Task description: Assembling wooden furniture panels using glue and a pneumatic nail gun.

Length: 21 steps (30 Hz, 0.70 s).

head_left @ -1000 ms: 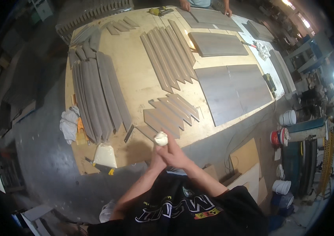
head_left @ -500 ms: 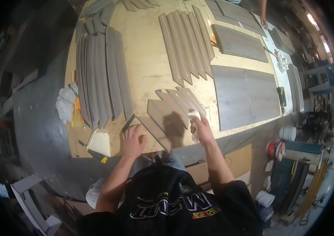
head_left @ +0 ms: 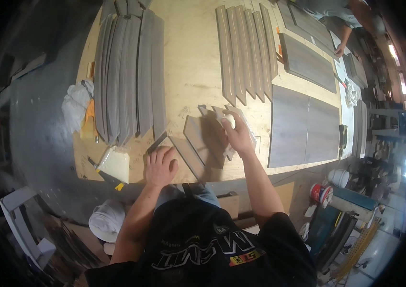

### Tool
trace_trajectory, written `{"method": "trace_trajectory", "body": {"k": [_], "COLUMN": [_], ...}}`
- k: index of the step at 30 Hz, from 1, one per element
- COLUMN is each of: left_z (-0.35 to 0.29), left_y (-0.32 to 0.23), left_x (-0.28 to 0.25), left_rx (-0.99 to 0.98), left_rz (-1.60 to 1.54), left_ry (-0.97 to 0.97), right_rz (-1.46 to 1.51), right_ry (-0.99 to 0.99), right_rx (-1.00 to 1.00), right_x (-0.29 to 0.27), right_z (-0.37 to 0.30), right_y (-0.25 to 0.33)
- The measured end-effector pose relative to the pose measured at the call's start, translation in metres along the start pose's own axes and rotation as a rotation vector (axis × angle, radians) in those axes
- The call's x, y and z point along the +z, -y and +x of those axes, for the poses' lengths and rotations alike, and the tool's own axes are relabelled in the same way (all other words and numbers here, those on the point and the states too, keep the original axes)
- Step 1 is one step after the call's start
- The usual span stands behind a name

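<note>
Cream-coloured bottle (head_left: 230,120) gripped in right hand (head_left: 239,136), over short grey-brown strips (head_left: 194,132) on counter (head_left: 193,62); left hand (head_left: 161,165) rests palm-down, grasping nothing visible. Step looks like gluing; next move calls for steady squeeze.

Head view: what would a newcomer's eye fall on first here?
Probably the bunched long grey boards at the left of the pale table. Next, the right hand gripping something whitish over the short slant-ended boards by the table's near edge. Beyond them, a row of boards bears thin pale lines.
</note>
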<state>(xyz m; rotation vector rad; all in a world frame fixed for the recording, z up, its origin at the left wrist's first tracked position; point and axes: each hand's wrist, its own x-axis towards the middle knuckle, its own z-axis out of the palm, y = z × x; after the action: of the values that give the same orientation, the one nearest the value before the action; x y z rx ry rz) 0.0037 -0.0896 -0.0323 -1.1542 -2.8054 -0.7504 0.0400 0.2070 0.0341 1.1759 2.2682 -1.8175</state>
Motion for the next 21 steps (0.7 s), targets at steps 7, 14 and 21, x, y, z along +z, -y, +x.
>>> {"method": "trace_trajectory", "body": {"k": [7, 14, 21], "left_z": [0.003, 0.001, 0.001], "left_y": [0.001, 0.003, 0.003], "left_x": [0.000, 0.002, 0.003], "left_rx": [-0.021, -0.020, -0.006], "left_rz": [-0.032, -0.026, -0.032], "left_ry": [-0.001, -0.021, -0.034], "right_rz": [-0.369, -0.476, -0.502], "right_ry": [-0.165, -0.181, -0.221], "right_rx": [-0.167, -0.216, -0.243], "right_x": [0.017, 0.023, 0.019], "right_z": [0.023, 0.034, 0.025], "right_y": [-0.003, -0.015, -0.017]}}
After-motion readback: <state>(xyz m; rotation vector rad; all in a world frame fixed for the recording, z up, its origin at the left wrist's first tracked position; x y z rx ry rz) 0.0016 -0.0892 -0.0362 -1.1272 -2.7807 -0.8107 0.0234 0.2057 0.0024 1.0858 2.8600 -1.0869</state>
